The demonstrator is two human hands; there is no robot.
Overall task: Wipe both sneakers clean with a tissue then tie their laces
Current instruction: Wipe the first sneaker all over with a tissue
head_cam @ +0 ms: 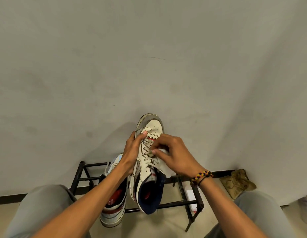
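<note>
Grey wall [149, 57] filling most of the view, floor strip along the bottom. Black metal shoe rack [182, 202] against the wall's foot, low and open-barred. Second sneaker [113, 210] resting on the rack's left part, toe toward the wall, laces not clearly visible from here. Held sneaker [147, 162] raised above the rack's middle, toe up and away, opening toward the camera; grime visible on the toe rim, upper otherwise pale. Crumpled brown bag or cloth [238, 182] on the floor just past the rack's right end. Left hand [132, 150] wrapped round the held sneaker's left side, fingers curled under, thumb laid along the upper near the toe box. Right hand [175, 155], beaded bracelet [201, 176] at the wrist, fingers bunched and pinching a white tissue [164, 166] against the lace area. Laces [150, 152] threaded but loose, no bow seen. Judged: wiping stage, first sneaker, working over tongue and eyelets. Toe rim dirt apparently outstanding. Left to do: finish this shoe, wipe the second sneaker, tie both pairs of laces. Roughly early-to-middle of the task.
</note>
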